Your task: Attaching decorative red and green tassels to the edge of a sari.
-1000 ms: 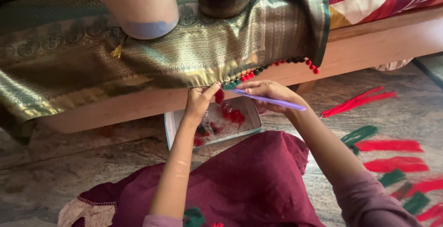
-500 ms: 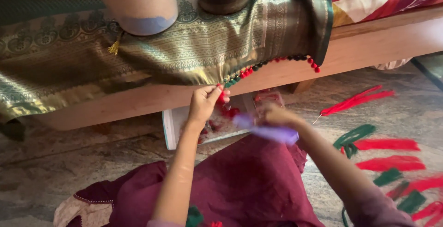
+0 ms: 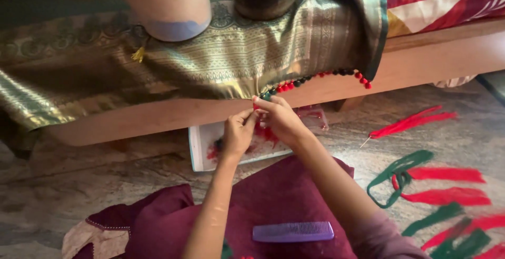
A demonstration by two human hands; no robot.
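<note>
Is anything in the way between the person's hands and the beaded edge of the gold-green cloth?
Nothing visible is. The left hand and right hand meet at the beaded edge of the cloth, fingertips touching it. The purple comb lies apart on the lap.

A glossy green-and-gold woven silk cloth [image 3: 210,75] drapes a smooth matt wooden bed frame [image 3: 431,59]. Below it lies a purple plastic comb [image 3: 293,231] on matt maroon fabric [image 3: 284,201].

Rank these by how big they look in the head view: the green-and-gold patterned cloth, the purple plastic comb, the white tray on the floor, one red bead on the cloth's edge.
1. Green-and-gold patterned cloth, by far the largest.
2. White tray, though the hands cover part of it.
3. Purple plastic comb; it lies nearer the camera, so its margin below the tray is unsure.
4. Red bead, smallest.
</note>
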